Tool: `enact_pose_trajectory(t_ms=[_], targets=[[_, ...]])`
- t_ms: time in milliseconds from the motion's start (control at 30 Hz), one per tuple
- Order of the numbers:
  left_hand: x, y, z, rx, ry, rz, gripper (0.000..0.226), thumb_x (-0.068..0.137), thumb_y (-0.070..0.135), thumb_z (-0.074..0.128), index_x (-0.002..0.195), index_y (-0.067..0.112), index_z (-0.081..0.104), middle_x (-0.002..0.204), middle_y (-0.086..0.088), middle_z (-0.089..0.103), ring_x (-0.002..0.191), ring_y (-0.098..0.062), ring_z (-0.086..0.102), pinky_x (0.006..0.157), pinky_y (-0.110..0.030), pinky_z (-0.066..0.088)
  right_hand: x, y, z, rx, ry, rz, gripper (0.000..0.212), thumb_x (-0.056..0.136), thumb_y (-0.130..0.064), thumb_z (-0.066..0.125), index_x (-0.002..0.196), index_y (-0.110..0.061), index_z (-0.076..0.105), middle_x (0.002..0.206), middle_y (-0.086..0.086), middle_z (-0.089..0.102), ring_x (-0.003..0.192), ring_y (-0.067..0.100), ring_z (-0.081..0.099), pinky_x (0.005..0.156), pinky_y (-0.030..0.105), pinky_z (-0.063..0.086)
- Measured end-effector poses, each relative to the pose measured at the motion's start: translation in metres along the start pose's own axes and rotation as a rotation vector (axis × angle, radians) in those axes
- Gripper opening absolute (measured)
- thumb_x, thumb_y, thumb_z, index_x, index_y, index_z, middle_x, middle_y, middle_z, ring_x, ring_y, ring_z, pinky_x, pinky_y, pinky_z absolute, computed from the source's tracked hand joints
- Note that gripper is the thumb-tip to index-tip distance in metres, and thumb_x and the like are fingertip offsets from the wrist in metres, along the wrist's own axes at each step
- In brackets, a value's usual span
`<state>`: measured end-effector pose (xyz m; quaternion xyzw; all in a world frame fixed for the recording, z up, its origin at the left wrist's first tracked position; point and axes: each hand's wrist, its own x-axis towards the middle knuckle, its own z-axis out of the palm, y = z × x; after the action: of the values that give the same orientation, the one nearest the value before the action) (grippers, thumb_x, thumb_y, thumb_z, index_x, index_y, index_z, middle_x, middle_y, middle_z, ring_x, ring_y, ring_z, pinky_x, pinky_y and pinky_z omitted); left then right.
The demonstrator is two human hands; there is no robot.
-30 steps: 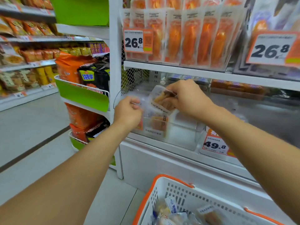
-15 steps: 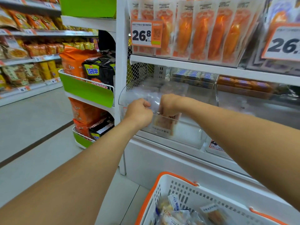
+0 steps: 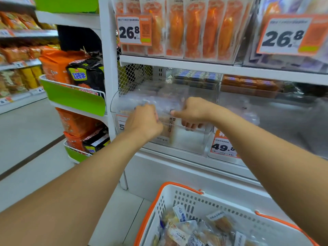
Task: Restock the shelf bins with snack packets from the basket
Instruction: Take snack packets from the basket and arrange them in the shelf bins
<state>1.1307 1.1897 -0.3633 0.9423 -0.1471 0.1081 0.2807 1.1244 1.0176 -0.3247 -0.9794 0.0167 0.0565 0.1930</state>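
A clear plastic shelf bin (image 3: 193,144) stands on the lower shelf, with snack packets (image 3: 168,129) upright in its left part. My left hand (image 3: 143,122) reaches over the bin's front wall, fingers curled round the packets. My right hand (image 3: 194,111) is inside the bin to the right of them. Its thumb points at the top of the nearest packet, and its loosely curled fingers, seen through the clear wall, hold nothing. The white basket with an orange rim (image 3: 177,186) sits below my arms, with several more packets (image 3: 197,229) in it.
Hanging orange packets (image 3: 193,29) and price tags reading 26.8 fill the shelf above. A second clear bin (image 3: 284,121) stands to the right, above a 49.8 tag (image 3: 223,147). Green-fronted racks (image 3: 74,100) of snack bags stand left, beside the aisle floor.
My right hand has lowered its packet into the bin beside the others and let go. My left hand has stayed on the packets. The view has moved closer to the shelf.
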Motion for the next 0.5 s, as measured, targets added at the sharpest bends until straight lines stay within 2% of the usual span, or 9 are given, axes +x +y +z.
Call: enact_pose_trajectory(t_ms=[67,133,167,233,300,367,400,433,500], targets=[[-0.003,0.007,0.005,0.050,-0.143,0.055,0.014,0.077,0.018,0.063,0.064,0.017,0.056,0.070,-0.001,0.063,0.071,-0.024,0.059,0.063,-0.031,0.049,0.000,0.000,0.010,0.173,-0.167,0.007,0.063,0.104,-0.050,0.037,0.094,0.002,0.071,0.085,0.011,0.075,0.086,0.026,0.074,0.080,0.039,0.061],[-0.009,0.013,0.014,0.110,-0.365,0.131,0.022,0.079,0.024,0.069,0.061,0.014,0.060,0.064,-0.003,0.064,0.064,-0.021,0.058,0.058,-0.029,0.046,-0.006,0.000,0.014,0.278,-0.115,-0.044,0.057,0.107,-0.042,0.035,0.093,0.002,0.068,0.087,0.016,0.072,0.085,0.027,0.071,0.082,0.039,0.060],[-0.013,0.016,0.020,0.144,-0.472,0.168,0.025,0.081,0.028,0.071,0.063,0.014,0.062,0.065,-0.003,0.066,0.064,-0.019,0.060,0.061,-0.029,0.047,-0.013,0.002,0.013,0.219,-0.039,-0.114,0.054,0.107,-0.040,0.036,0.083,-0.001,0.066,0.080,0.016,0.068,0.077,0.025,0.065,0.078,0.038,0.057],[-0.021,0.021,0.037,0.209,-0.646,0.230,0.025,0.086,0.035,0.070,0.069,0.017,0.065,0.068,-0.002,0.070,0.065,-0.016,0.064,0.068,-0.029,0.052,-0.034,0.017,0.019,0.034,0.206,-0.290,0.049,0.106,-0.034,0.042,0.065,-0.010,0.053,0.065,0.007,0.054,0.065,0.023,0.049,0.065,0.036,0.038],[-0.031,0.028,0.059,0.224,-0.777,0.282,0.021,0.087,0.037,0.069,0.073,0.022,0.065,0.070,0.000,0.071,0.066,-0.012,0.068,0.073,-0.032,0.056,-0.068,0.045,0.037,0.043,0.570,-0.433,0.030,0.099,-0.026,0.055,0.073,-0.012,0.062,0.069,-0.003,0.057,0.064,0.013,0.049,0.064,0.031,0.034],[-0.044,0.040,0.083,0.265,-0.867,0.348,0.019,0.087,0.040,0.068,0.074,0.026,0.065,0.073,0.003,0.072,0.068,-0.010,0.068,0.075,-0.033,0.056,-0.103,0.086,0.068,0.085,0.796,-0.483,0.008,0.087,-0.013,0.063,0.091,-0.011,0.069,0.085,-0.003,0.066,0.067,0.002,0.047,0.066,0.022,0.038],[-0.052,0.047,0.096,0.294,-0.908,0.392,0.019,0.088,0.041,0.066,0.076,0.026,0.064,0.073,0.004,0.071,0.069,-0.008,0.066,0.073,-0.031,0.054,-0.115,0.109,0.086,0.077,0.791,-0.441,0.016,0.082,-0.005,0.063,0.095,-0.011,0.069,0.089,-0.001,0.068,0.070,-0.001,0.044,0.066,0.020,0.039],[-0.062,0.054,0.110,0.315,-0.953,0.440,0.018,0.090,0.041,0.065,0.078,0.027,0.063,0.074,0.008,0.068,0.070,-0.006,0.063,0.071,-0.029,0.050,-0.124,0.130,0.103,0.072,0.682,-0.369,0.025,0.078,0.003,0.060,0.097,-0.010,0.070,0.092,0.001,0.069,0.073,-0.001,0.042,0.068,0.019,0.039],[-0.084,0.068,0.137,0.327,-1.062,0.519,0.014,0.093,0.039,0.063,0.086,0.027,0.063,0.078,0.014,0.060,0.075,-0.006,0.057,0.071,-0.025,0.043,-0.138,0.167,0.136,0.069,0.332,-0.187,0.038,0.073,0.010,0.057,0.101,-0.009,0.073,0.099,0.005,0.072,0.076,0.001,0.043,0.071,0.019,0.037]])
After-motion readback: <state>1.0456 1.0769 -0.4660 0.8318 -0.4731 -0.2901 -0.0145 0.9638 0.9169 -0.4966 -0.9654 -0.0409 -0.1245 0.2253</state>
